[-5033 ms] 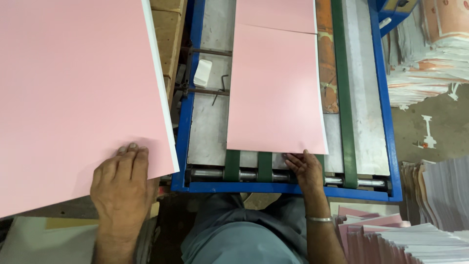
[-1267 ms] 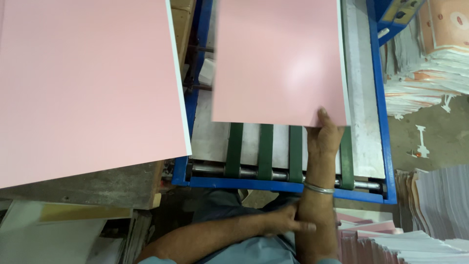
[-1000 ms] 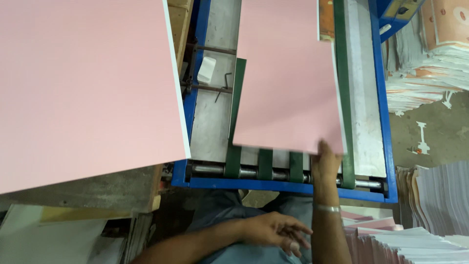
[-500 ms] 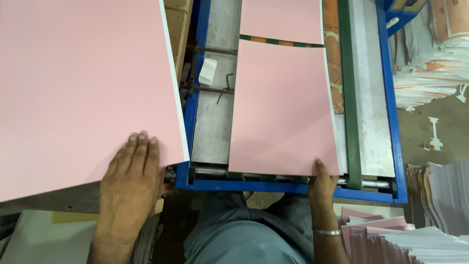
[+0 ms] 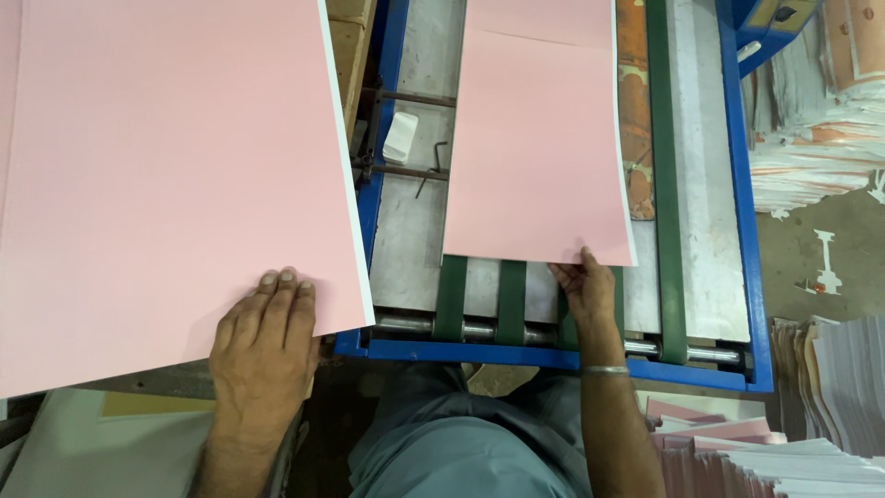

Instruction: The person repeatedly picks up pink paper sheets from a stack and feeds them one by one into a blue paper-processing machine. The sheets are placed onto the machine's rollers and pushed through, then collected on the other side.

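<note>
Feeding a single pink sheet [image 5: 539,157] onto green belts [image 5: 479,300] of a blue-framed machine [image 5: 737,231].

Right hand [image 5: 587,288] pinching the sheet's near edge between thumb and fingers [image 5: 564,273]; left hand [image 5: 267,346] lying flat, fingers together, on the near corner of the pink stack [image 5: 166,175] (white-edged, beside the machine). Possibly skewing the sheet through one-sided pressure, risking a crooked feed or crease; fingers sitting close to the rollers [image 5: 479,329], risking a pinch.

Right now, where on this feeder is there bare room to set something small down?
The grey plate between the right belt and the blue rail is bare. The plate left of the pink sheet has some room below the white block and hex key. The sheet and right hand crowd the middle.
</note>
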